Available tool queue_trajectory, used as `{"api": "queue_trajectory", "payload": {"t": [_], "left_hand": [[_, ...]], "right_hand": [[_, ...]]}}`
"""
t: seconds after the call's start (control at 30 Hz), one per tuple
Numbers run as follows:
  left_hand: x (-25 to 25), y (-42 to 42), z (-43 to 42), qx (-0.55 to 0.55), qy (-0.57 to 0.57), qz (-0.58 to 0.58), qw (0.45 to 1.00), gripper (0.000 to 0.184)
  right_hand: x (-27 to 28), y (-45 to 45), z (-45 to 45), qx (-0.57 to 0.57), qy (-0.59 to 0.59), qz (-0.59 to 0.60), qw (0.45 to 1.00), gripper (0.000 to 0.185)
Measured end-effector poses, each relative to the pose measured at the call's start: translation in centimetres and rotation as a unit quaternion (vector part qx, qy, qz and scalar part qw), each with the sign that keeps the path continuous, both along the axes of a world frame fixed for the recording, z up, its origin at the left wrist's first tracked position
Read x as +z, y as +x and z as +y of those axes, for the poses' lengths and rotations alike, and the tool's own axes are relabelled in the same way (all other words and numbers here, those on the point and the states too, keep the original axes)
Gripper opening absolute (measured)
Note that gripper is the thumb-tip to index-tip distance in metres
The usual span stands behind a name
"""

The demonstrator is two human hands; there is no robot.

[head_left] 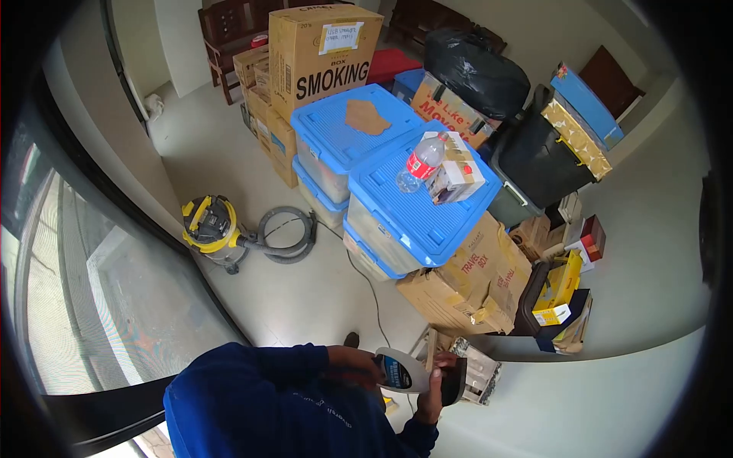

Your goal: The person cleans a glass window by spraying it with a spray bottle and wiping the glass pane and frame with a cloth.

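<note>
A white bottle with a dark label (398,372) lies tilted between my two hands, low in the view. The fingers of my left hand (357,363) are wrapped round its left end, partly in shadow. At the bottle's other end, my right hand (432,393) grips a dark, flat object (455,381) whose kind I cannot make out. Both arms have dark blue sleeves.
Blue-lidded bins (397,217) hold a plastic bottle (420,164) and small box (456,179). Large cartons (324,57) stand behind; a travel box (473,278) is nearer. Left is a yellow-black vacuum (210,224) with its hose; a cable crosses the floor. A crate (481,370) sits beside my right hand.
</note>
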State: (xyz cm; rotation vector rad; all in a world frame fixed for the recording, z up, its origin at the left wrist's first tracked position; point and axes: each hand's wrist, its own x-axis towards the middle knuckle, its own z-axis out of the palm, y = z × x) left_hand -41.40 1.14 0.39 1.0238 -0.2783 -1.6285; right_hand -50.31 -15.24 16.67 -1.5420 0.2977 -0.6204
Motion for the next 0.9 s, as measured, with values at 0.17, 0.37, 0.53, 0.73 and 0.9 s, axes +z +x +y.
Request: {"api": "queue_trajectory", "payload": {"t": [0.17, 0.37, 0.53, 0.73, 0.9], "left_hand": [[10.6, 9.1, 1.4, 0.07, 0.079, -0.028, 0.994, 0.043], [8.7, 14.6, 4.7, 0.355, 0.015, -0.059, 0.933, 0.044], [9.1, 16.4, 9.9, 0.51, 0.005, -0.041, 0.859, 0.047], [8.9, 18.1, 18.1, 0.67, -0.022, -0.118, 0.732, 0.05], [9.9, 16.5, 22.2, 0.76, -0.005, -0.063, 0.647, 0.046]], "right_hand": [[1.5, 10.0, -2.1, 0.142, -0.047, -0.038, 0.988, 0.027], [5.5, 25.2, 1.1, 0.409, -0.125, -0.091, 0.899, 0.019], [7.2, 32.8, 9.1, 0.564, -0.151, -0.146, 0.798, 0.02], [6.9, 38.7, 20.9, 0.662, -0.153, -0.254, 0.688, 0.02], [9.8, 38.8, 28.6, 0.748, -0.052, -0.179, 0.637, 0.02]]}}
